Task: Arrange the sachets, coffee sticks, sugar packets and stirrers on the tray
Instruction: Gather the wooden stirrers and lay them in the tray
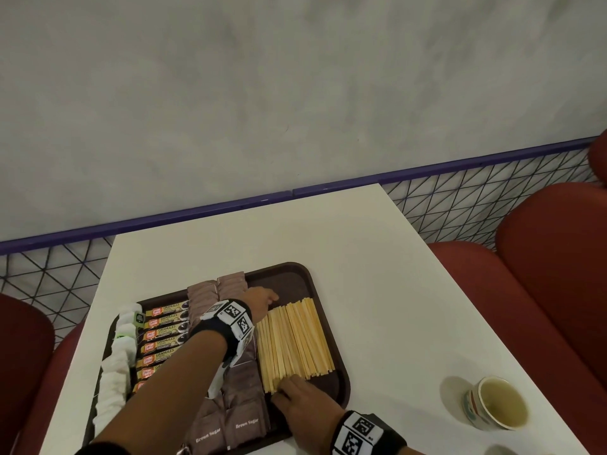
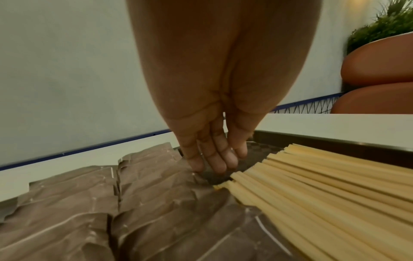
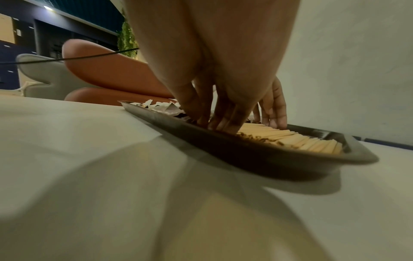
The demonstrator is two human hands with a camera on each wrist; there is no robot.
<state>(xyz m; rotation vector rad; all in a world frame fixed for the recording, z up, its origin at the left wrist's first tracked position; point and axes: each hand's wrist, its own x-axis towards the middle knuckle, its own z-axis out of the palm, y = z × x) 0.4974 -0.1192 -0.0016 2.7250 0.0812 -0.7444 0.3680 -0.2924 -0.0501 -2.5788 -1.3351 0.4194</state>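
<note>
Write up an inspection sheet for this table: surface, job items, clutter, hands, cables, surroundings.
Surface: white table carrying a dark brown tray.
Job's things: all on the tray, from left to right: white sachets, coffee sticks, brown sugar packets, wooden stirrers in a loose row.
Clutter: paper cup of pale liquid, standing off the tray at the near right.
Hands: left hand, fingers straight, at the stirrers' far ends; right hand, fingers straight, at their near ends.
Cables: thin black cable in the right wrist view's background.
Surroundings: grey wall, purple rail, red seats.
</note>
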